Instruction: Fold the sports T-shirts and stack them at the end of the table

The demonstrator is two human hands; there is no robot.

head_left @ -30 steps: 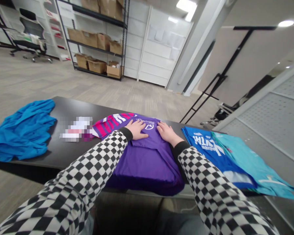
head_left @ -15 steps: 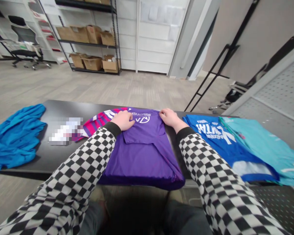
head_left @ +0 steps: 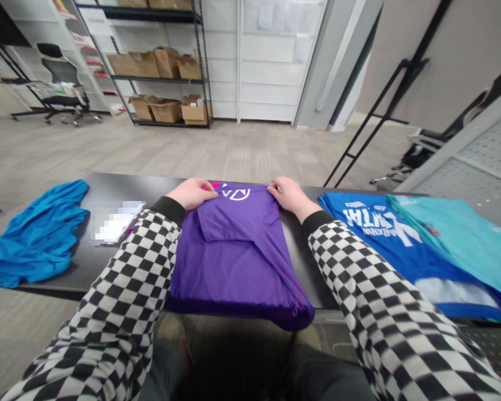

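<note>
A purple T-shirt (head_left: pixel 234 262) lies folded on the black table (head_left: pixel 129 186), with a white logo near its far edge. My left hand (head_left: pixel 192 193) grips the far left corner of the shirt, and my right hand (head_left: pixel 290 196) pinches its far right corner. Checkered sleeves with black cuffs cover both forearms. A scrap of pink striped cloth (head_left: pixel 214 185) shows just past my left fingers, the rest hidden by my hand and sleeve.
A crumpled blue garment (head_left: pixel 35 239) and a pixelated flat object (head_left: pixel 117 223) lie on the table's left. A blue printed shirt (head_left: pixel 379 239) and a teal shirt (head_left: pixel 455 239) lie on its right. Shelves of cardboard boxes (head_left: pixel 158 83) stand across the floor.
The view has swung level and the table sits lower in the picture. The striped cloth has gone almost out of sight behind my left hand and sleeve. Both hands stay at the shirt's far corners.
</note>
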